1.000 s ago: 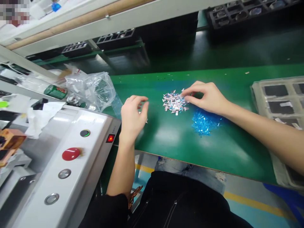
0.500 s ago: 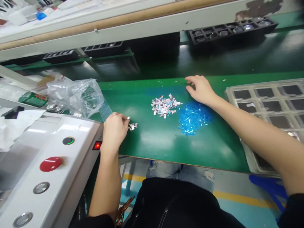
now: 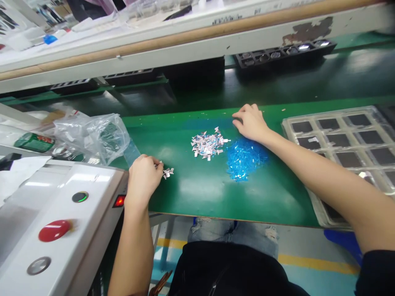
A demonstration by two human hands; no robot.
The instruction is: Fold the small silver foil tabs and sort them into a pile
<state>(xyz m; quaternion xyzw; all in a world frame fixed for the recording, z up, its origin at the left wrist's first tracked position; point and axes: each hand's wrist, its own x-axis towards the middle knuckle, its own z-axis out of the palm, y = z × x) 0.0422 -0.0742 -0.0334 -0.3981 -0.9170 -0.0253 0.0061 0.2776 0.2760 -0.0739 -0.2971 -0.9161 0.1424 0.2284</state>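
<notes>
On the green table (image 3: 216,193) lie a pile of small silver strips (image 3: 207,144) and, to its right, a heap of blue film scraps (image 3: 243,157). My left hand (image 3: 142,179) rests near the table's left front with its fingers closed, pinching at a few small silver pieces (image 3: 168,172) beside it. My right hand (image 3: 250,121) lies on the table behind the blue heap, fingers curled down against the surface; whether anything is under them is hidden.
A white machine housing (image 3: 55,213) with a red button (image 3: 53,230) and a lit red switch stands at the left. A crumpled clear plastic bag (image 3: 95,137) lies behind it. A tray with dark rectangular parts (image 3: 345,148) sits at the right. Black trays stand beyond.
My left hand has come down to the table's left front and set small silver pieces there. My right hand left the silver pile and moved to the far side of the blue heap.
</notes>
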